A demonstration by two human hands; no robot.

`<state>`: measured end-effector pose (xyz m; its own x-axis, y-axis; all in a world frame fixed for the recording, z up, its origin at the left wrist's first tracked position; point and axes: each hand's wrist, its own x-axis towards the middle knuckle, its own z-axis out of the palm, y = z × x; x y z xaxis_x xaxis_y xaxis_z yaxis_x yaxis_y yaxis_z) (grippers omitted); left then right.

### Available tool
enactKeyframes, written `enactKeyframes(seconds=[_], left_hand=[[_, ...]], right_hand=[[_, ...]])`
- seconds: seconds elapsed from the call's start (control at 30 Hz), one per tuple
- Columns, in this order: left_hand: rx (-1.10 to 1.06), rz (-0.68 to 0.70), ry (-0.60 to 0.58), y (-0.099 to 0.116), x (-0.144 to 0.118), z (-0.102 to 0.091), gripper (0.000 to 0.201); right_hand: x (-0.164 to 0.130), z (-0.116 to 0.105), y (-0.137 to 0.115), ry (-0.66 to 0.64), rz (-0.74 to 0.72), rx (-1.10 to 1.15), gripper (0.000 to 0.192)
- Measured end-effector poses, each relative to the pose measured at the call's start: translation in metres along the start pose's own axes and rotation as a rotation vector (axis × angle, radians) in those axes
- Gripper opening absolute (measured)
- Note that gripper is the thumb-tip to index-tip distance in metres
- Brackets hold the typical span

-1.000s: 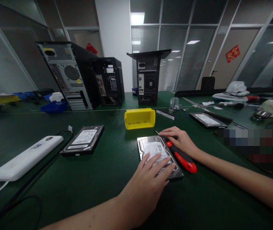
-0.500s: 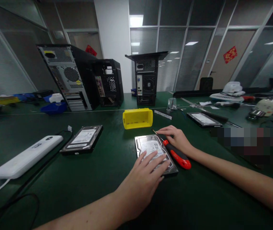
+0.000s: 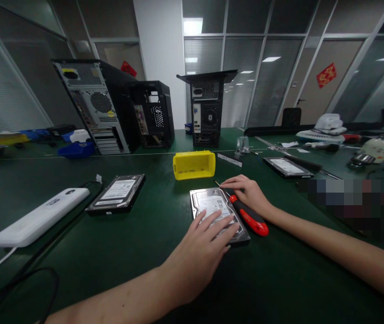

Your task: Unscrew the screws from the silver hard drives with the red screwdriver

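A silver hard drive with a white label lies flat on the green table. Across its near half rests my left hand, fingers spread over the label. My right hand is at the drive's far right corner, fingers stretched out across the shaft of a screwdriver. That screwdriver, with a red and black handle, lies on the table along the drive's right side, and its tip shows past my fingertips. Whether my right fingertips touch the drive's edge cannot be made out.
Just beyond the drive is a yellow bin holding some small dark bits. Other hard drives lie to the left and right. A white power strip with cables sits at left. Computer cases stand at the back.
The view has tilted very slightly. Both hands, the hard drive and the screwdriver keep their places.
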<state>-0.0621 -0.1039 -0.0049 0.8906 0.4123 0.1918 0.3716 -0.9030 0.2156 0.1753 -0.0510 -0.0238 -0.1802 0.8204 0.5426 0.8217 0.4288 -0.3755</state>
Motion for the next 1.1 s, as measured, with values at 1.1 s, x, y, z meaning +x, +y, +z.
enactKeyframes(seconds=[1.1], left_hand=[[0.017, -0.006, -0.021, -0.0007, 0.0005, 0.0004, 0.048]], right_hand=[[-0.0018, 0.0014, 0.0029, 0.003, -0.007, -0.041, 0.04]])
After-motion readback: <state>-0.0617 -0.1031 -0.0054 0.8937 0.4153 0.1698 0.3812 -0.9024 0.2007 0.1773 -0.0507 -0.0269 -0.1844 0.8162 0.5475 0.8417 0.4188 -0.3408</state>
